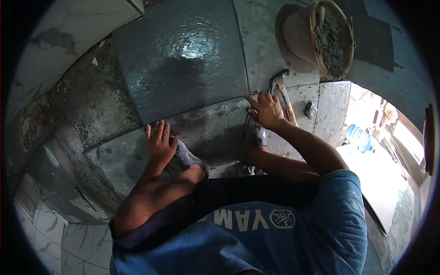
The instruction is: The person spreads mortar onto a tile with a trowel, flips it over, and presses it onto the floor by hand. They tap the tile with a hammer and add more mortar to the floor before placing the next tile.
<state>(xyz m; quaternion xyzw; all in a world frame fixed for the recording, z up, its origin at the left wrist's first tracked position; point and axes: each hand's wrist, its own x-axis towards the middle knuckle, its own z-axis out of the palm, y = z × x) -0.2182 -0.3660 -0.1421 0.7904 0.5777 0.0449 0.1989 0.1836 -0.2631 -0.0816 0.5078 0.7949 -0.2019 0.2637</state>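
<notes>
A large dark grey floor tile [183,59] with a wet sheen lies in front of me. My left hand [160,141] rests at its near left corner, fingers stretched out along the edge. At the near right corner my right hand [267,110] reaches down, its fingers apart and the fingertips by the edge. A claw hammer [286,98] lies just beyond the right hand, partly hidden behind it and the forearm. Right of the hammer sits a small tape measure [310,110].
A bucket [300,34] of grey mortar [333,46] stands at the upper right. Rough bare floor [103,96] borders the tile on the left. White marbled tiles [68,39] are at upper left. A blue water bottle [360,138] lies on a white board [380,183] at right.
</notes>
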